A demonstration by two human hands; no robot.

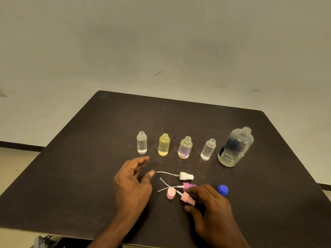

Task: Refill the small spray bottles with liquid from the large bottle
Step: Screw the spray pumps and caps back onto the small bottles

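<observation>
Four small spray bottles are standing uncapped in a row across the middle of the dark table (89,158): a clear one (142,143) at the left, then a yellow-tinted one (163,144), a bottle with a violet glint (185,148), and a clear one (208,149) leaning slightly at the right. Each appears to be carrying liquid high into its body, so the pouring stage is judged largely complete, though exact levels in the clear bottles are hard to read. The large bottle (235,147) is standing just right of the row, open-necked and holding only a shallow layer of liquid.

In front of the row the closures are lying loose: a white spray head (186,176) with its dip tube, a mauve spray head (188,185), a pink spray head (187,198), a pink cap (171,193), and the blue cap (223,190) of the large bottle.

The right hand (213,212) is pinching the pink spray head between thumb and curled fingers. The left hand (133,183) is hovering just beside the white head's tube, fingers relaxed and spread, holding nothing.

Remaining work, as judged: fitting each spray head back on its bottle and recapping the large bottle.
</observation>
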